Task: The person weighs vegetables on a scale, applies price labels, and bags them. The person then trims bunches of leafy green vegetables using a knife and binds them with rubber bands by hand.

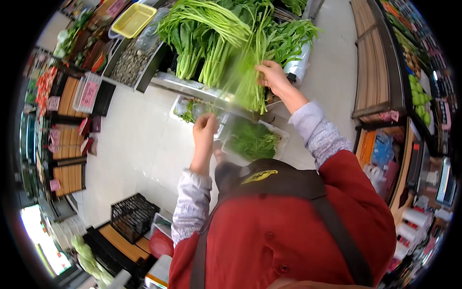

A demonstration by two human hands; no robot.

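My right hand (273,77) is closed at the edge of a bunch of long-stemmed leafy greens (252,86), its fingertips on the stems. These stems hang over the front of the stall and are partly smeared by motion. Lower and to the left, my left hand (206,127) has its fingers pinched together in the air. A pale, see-through blur lies between the hands; what the left fingers hold, if anything, cannot be made out. More tied bundles of greens (187,62) lie just beyond the hands.
On the floor below stand a white crate (281,139) of loose greens and a tray of trimmings (185,113). A yellow basket (134,20) and a bin of shellfish-like pieces (127,62) sit left. A black crate (134,216) is behind left; wooden shelving (373,62) lines the right.
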